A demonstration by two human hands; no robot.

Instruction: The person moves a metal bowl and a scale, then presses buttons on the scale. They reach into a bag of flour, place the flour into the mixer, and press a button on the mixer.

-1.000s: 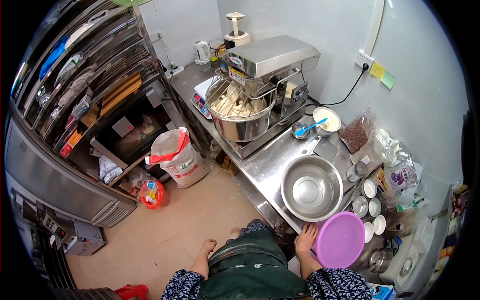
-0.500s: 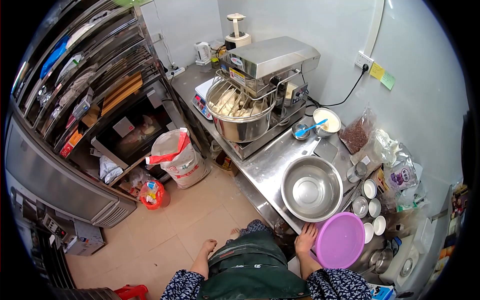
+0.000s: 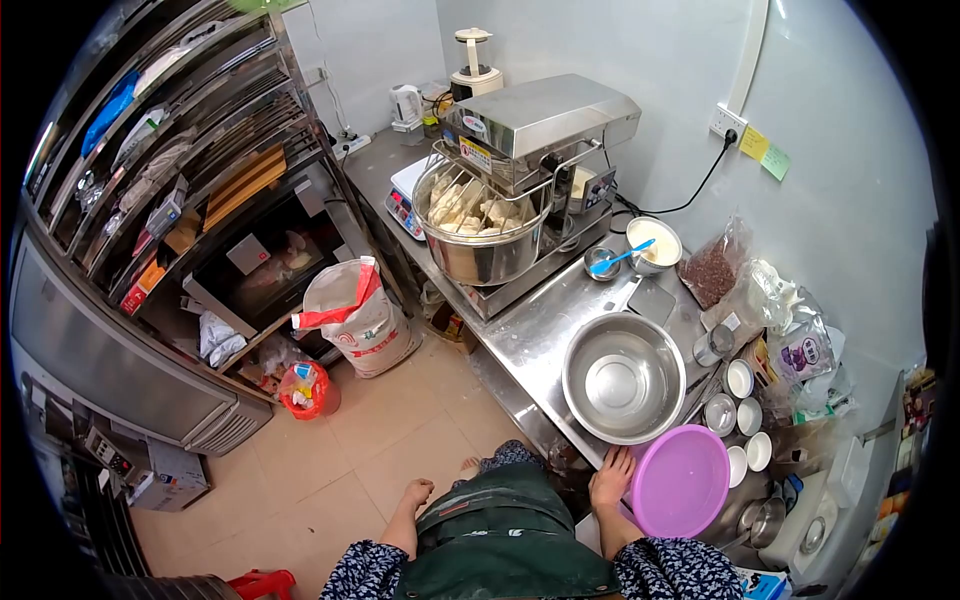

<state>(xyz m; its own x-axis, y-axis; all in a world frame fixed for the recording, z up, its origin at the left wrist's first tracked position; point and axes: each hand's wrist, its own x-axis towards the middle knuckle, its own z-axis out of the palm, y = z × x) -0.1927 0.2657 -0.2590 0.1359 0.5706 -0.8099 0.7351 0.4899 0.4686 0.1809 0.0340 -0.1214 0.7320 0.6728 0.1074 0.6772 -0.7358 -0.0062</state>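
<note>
A person in a dark green apron [image 3: 505,535] stands at a stainless-steel counter [image 3: 530,350], seen from above. At the bottom centre of the frame, the left hand [image 3: 418,492] hangs near the apron, its fingers loosely curled; whether it grips anything cannot be told. Right of it, the right hand [image 3: 612,478] lies palm down at the counter's edge, fingers extended and close together. It is just beside a round purple plastic bowl [image 3: 682,482], at lower right; whether they touch is unclear. Just above that sits a wide, shiny steel bowl [image 3: 623,380], right of centre.

At upper centre, a boxy steel mixer [image 3: 560,110] stands on the counter, pale, lumpy dough [image 3: 465,212] inside its wire-guarded bowl. Right of the mixer, a blue spatula [image 3: 622,257] reaches from a small metal cup to a white tub [image 3: 658,262]. Small white cups [image 3: 739,377] cluster at right. Left of centre, an open white-and-red sack [image 3: 365,330] stands on the tiled floor [image 3: 370,450].
</note>
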